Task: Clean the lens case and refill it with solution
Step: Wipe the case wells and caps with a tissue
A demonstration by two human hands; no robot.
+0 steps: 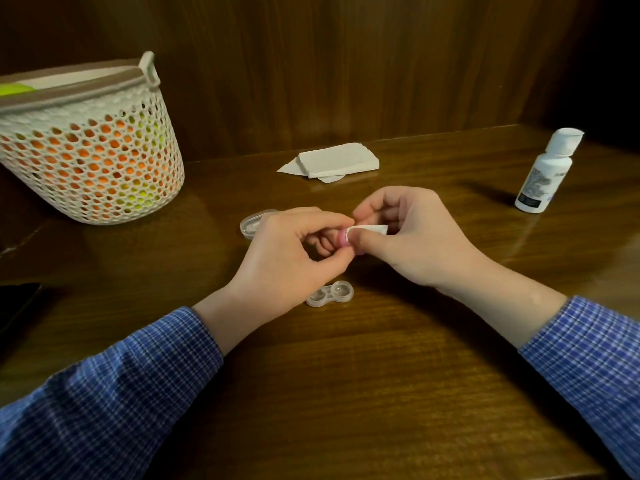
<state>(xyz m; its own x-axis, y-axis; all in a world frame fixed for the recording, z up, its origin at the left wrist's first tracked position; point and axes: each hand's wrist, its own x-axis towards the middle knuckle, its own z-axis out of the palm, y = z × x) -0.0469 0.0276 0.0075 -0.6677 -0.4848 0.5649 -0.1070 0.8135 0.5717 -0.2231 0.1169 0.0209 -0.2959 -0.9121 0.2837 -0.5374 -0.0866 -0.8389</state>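
Note:
The clear two-well lens case (330, 294) lies open on the wooden table (381, 375), just below my hands. My left hand (287, 258) pinches a small pink cap (344, 238) between thumb and fingers. My right hand (408, 237) pinches a small folded white tissue (370, 230) and holds it against the pink cap. A clear plastic lid or cap (254, 224) sits on the table behind my left hand, partly hidden. The white solution bottle (545, 169) stands closed at the far right.
A stack of folded white tissues (334, 160) lies at the back centre. A white perforated basket (86, 143) with orange and green contents stands at the back left. A dark flat object (17, 306) lies at the left edge. A wooden wall rises behind the table.

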